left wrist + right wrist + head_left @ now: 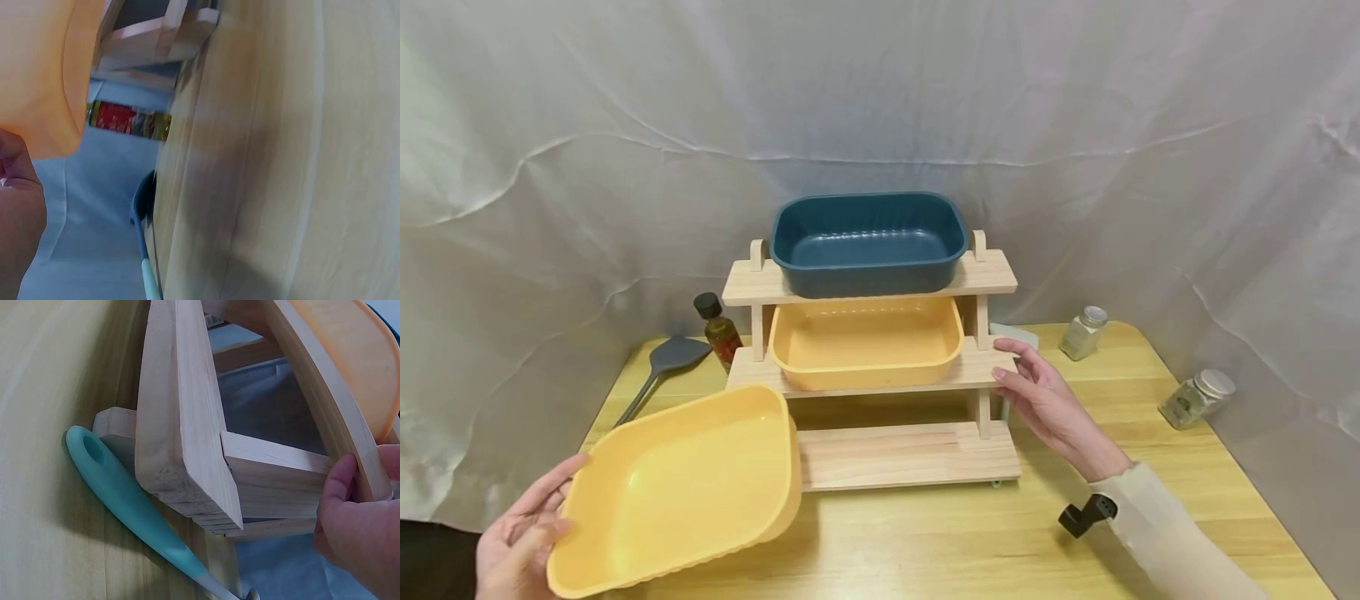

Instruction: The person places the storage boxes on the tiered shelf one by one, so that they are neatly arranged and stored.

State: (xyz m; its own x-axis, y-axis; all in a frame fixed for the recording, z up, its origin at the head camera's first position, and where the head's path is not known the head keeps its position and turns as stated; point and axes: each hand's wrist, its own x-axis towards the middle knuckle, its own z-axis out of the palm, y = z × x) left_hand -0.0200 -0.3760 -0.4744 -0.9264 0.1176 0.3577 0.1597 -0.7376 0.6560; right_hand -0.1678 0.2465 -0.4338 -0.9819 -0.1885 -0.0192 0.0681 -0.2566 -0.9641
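Note:
My left hand (523, 533) grips a yellow plastic basin (685, 492) by its left end, tilted in the air in front of the left side of a three-tier wooden rack (902, 454). The right hand (1052, 408) pinches the right end of the rack's middle shelf between thumb and fingers, also seen in the right wrist view. On that shelf sits a second yellow basin (868, 337). A dark blue basin (868, 246) stands on the top shelf. The bottom shelf's left part is hidden behind the held basin.
Left of the rack are a dark bottle with a red label (722, 333) and a grey spatula (673, 358). Two glass jars with lids, one farther back (1083, 333) and one nearer (1197, 400), are at the right. A teal-handled utensil (125, 500) lies beside the rack's right end.

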